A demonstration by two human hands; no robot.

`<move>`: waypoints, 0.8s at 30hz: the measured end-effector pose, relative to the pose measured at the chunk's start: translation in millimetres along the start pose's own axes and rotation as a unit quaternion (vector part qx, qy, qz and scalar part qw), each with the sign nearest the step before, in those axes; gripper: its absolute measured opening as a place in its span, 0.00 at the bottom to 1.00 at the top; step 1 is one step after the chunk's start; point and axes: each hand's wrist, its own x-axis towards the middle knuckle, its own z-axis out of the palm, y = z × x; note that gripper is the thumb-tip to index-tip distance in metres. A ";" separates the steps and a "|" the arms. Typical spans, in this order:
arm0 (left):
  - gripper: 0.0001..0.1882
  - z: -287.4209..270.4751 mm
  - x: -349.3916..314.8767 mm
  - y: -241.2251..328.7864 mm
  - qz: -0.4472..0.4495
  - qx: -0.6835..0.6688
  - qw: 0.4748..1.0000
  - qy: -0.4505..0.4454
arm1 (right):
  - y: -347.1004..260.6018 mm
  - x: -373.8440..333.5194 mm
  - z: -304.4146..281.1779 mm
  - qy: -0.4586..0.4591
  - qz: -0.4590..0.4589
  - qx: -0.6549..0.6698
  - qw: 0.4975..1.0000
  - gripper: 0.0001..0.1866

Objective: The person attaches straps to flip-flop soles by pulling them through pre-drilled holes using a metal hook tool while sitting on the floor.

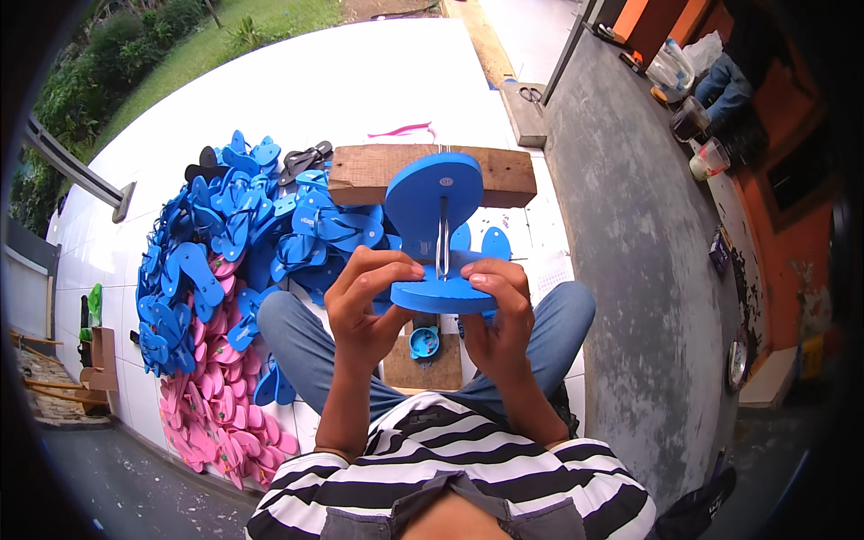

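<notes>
A blue flip-flop sole (439, 295) is bent upward, its far part standing up and its near part flat toward me. My left hand (367, 292) grips the near part's left edge, thumb underneath and fingers on top. On the opposite edge my right hand (500, 301) holds it the same way. A shiny metal prong (442, 238) runs between the two parts of the sole, in front of a thick wooden block (364, 174). Whether the prong goes through the sole's holes I cannot tell. Below my hands, a small blue cup (424, 341) rests on a wooden board (396, 367).
Left of my knees lie a heap of blue flip-flops (202, 270) and a pile of pink flip-flops (216, 405). A pink strap (400, 130) lies behind the block. Scissors (531, 94) lie on a ledge at the far right. Another person (724, 85) sits at the upper right.
</notes>
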 end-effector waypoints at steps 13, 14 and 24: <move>0.34 2.9 27.2 20.3 -0.084 0.138 0.985 0.063 | -9.7 -0.3 5.1 0.038 0.147 -0.103 0.983 0.30; 0.36 4.8 30.2 20.9 -0.067 0.152 0.984 0.070 | -9.6 0.2 5.7 0.042 0.148 -0.113 0.982 0.31; 0.31 22.8 44.3 -39.3 0.040 0.295 0.947 0.123 | 54.9 21.6 26.6 0.126 0.176 -0.079 0.973 0.46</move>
